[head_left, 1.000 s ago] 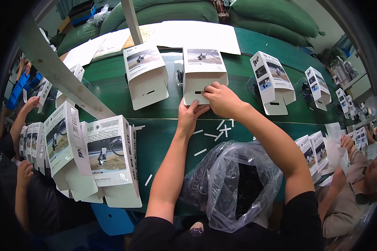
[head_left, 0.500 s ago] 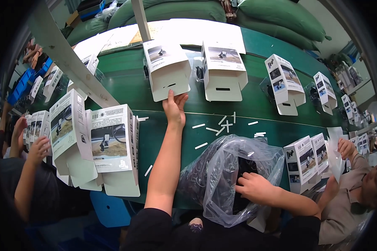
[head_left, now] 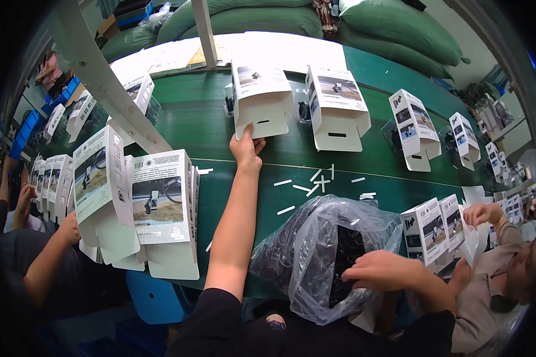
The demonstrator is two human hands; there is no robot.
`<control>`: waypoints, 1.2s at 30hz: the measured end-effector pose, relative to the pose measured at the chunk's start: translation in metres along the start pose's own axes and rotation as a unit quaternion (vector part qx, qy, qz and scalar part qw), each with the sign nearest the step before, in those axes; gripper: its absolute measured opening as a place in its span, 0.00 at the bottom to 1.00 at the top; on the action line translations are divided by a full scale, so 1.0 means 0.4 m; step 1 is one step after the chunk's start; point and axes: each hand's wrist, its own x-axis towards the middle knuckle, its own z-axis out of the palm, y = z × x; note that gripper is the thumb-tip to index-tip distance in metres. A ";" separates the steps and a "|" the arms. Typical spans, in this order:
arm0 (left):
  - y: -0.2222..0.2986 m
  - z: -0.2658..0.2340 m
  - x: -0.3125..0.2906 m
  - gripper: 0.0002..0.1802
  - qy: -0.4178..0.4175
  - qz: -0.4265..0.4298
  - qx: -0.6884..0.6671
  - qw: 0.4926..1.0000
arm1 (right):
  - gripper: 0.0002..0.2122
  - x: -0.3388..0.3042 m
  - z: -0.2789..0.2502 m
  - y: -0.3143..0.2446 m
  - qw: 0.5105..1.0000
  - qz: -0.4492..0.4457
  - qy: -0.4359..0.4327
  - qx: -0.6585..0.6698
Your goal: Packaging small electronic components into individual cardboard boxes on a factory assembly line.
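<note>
My left hand reaches forward over the green table and pinches the lower flap of an open white cardboard box, thumb on top near its slot. The box has a printed picture on top, and its open end faces me. A clear plastic bag stands at the table's near edge, gathered open, with black parts inside that look like coiled cables. My right hand is over the bag's mouth with fingers curled together. Whatever those fingers hold, if anything, is hidden.
Similar open boxes line the green belt. White strips lie scattered on the table. Boxes stand stacked at left and right. A white post slants across the left. Co-workers' hands are at both sides.
The boxes on the belt have shifted right, including the one at my left hand, which now grips nearer the flap's left side. My right hand has risen slightly from the bag.
</note>
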 end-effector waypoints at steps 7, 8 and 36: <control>0.011 0.060 -0.031 0.18 0.055 -0.063 -0.102 0.991 | 0.11 0.131 -0.199 0.081 0.949 0.059 0.293 0.100; 0.010 0.064 -0.036 0.18 0.032 -0.052 -0.061 0.996 | 0.13 0.177 -0.203 0.120 0.937 0.066 0.332 0.089; -0.064 0.038 -0.073 0.15 -0.264 -0.028 0.033 0.963 | 0.03 0.548 -0.175 0.446 0.886 0.206 0.391 -0.136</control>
